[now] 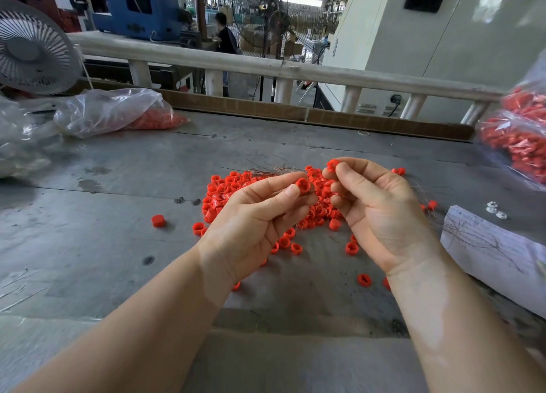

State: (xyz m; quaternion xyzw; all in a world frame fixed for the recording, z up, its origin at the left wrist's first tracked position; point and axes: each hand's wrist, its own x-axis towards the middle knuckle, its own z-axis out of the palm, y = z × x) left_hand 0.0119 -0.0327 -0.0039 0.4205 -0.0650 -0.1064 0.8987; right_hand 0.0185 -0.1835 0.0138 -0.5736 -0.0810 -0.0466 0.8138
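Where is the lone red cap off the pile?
Head view: the lone red cap lies on the table, left of the pile of caps and the left hand.

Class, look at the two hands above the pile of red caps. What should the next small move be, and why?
Probably move the upper cap, pinched by the right hand, across to the lower cap in the left hand and fit them together: they sit close but apart, and the lower cap's hollow side faces up.
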